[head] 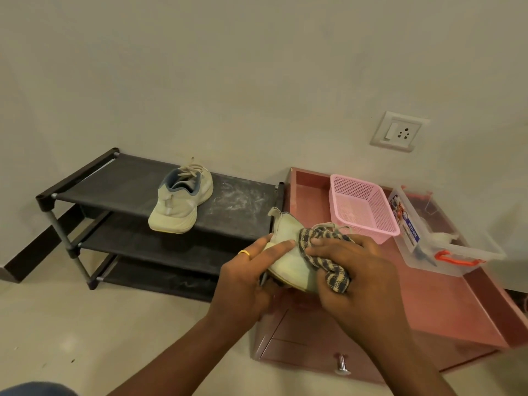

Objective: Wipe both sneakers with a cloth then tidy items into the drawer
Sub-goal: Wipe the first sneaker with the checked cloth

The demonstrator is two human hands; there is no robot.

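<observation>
Right now, at the centre of the frame, the left hand [245, 278] grips a pale sneaker [288, 261] from its left side, a ring on one finger. The right hand [351, 270] clutches a bunched striped cloth [323, 252] and presses it on the shoe's upper. Both are held over the near left corner of a pink cabinet [428, 295], whose drawer [314, 355], with a metal knob [342, 364], shows at the lower middle. The second sneaker [183, 201] sits on the top shelf of a dark shoe rack [114, 178], left of centre. On the cabinet top, right of centre, stand a pink basket [363, 207] and, just beside it, a clear box [445, 247] with an orange handle.
</observation>
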